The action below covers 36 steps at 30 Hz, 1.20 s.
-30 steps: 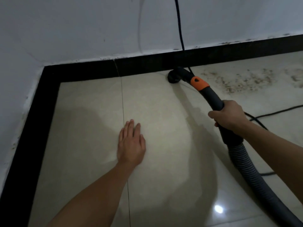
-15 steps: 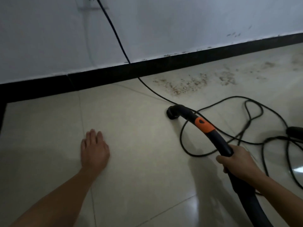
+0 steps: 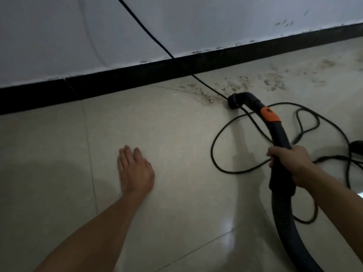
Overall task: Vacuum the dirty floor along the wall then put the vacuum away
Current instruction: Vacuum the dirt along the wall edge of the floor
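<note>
My right hand (image 3: 288,160) grips the black curved vacuum handle (image 3: 279,134), which carries an orange band (image 3: 270,114). Its round nozzle (image 3: 234,101) sits on the beige tile floor at the near edge of a brown dirt patch (image 3: 255,84) that runs along the black baseboard (image 3: 176,69). A grey ribbed hose (image 3: 290,232) trails from the handle toward the bottom right. My left hand (image 3: 134,170) rests flat on the floor with fingers straight, well left of the nozzle.
A black power cord (image 3: 222,154) drops down the white wall (image 3: 176,26) and lies in loose loops around the handle. A dark object (image 3: 356,147) is cut off at the right edge. Bare tiles lie to the left.
The view has swung right along the wall, away from the corner. The nozzle has moved right to the edge of the dirt patch. My left hand stays flat on the floor.
</note>
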{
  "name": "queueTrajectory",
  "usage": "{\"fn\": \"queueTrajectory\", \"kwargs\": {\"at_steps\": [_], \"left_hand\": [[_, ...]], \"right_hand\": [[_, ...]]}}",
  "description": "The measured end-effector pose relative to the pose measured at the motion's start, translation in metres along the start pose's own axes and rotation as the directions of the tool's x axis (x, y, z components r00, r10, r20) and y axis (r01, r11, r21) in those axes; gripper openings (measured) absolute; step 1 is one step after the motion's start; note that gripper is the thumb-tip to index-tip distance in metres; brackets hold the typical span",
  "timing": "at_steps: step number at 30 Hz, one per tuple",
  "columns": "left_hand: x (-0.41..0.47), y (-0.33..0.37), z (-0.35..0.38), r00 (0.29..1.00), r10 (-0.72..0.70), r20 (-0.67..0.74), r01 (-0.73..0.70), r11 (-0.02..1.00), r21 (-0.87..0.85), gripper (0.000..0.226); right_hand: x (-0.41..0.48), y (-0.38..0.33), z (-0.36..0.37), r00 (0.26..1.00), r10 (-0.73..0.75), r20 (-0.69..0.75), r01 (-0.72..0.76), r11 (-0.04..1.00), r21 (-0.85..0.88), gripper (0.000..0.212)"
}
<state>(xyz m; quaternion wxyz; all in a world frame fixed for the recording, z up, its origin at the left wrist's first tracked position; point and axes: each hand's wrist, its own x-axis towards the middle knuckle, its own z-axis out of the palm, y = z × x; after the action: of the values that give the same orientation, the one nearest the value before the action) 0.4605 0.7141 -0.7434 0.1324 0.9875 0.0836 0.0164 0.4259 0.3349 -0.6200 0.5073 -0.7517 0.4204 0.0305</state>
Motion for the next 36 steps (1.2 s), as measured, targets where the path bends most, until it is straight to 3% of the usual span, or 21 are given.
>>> {"fn": "queueTrajectory", "kwargs": {"at_steps": [5,10,16,22,26,29,32,36], "left_hand": [[0.0,-0.001,0.001,1.0,-0.002,-0.019,0.002,1.0,0.02,0.054],[-0.001,0.001,-0.002,1.0,0.011,-0.012,-0.01,1.0,0.006,0.056],[-0.003,0.001,-0.005,1.0,0.013,-0.009,-0.013,1.0,0.001,0.055],[0.005,-0.005,-0.004,0.999,0.029,0.028,-0.03,0.999,0.041,0.046],[0.033,0.006,-0.005,0.992,0.109,0.068,-0.112,0.992,0.052,0.048],[0.068,0.018,-0.004,0.985,0.159,0.07,-0.161,0.987,0.028,0.052],[0.108,0.027,-0.002,0.995,0.086,0.052,-0.086,0.996,-0.005,0.054],[0.139,0.044,0.006,0.995,-0.093,0.022,0.093,0.995,-0.03,0.055]], "right_hand": [[0.013,-0.013,-0.001,0.999,-0.033,-0.002,0.033,0.994,0.106,0.017],[0.002,-0.008,0.002,0.998,0.046,-0.049,-0.047,0.999,-0.013,0.014],[-0.04,0.014,0.034,0.981,-0.133,0.14,0.167,0.948,-0.269,0.013],[-0.017,-0.004,0.033,0.993,-0.105,-0.047,0.094,0.976,-0.197,0.02],[-0.015,-0.006,0.058,0.976,-0.193,0.097,0.214,0.928,-0.305,0.016],[-0.008,-0.004,0.063,0.971,-0.227,0.077,0.24,0.919,-0.314,0.016],[-0.006,0.001,0.06,0.976,-0.218,0.006,0.211,0.936,-0.283,0.017],[-0.016,0.007,0.064,0.978,-0.199,0.069,0.211,0.914,-0.347,0.02]]}}
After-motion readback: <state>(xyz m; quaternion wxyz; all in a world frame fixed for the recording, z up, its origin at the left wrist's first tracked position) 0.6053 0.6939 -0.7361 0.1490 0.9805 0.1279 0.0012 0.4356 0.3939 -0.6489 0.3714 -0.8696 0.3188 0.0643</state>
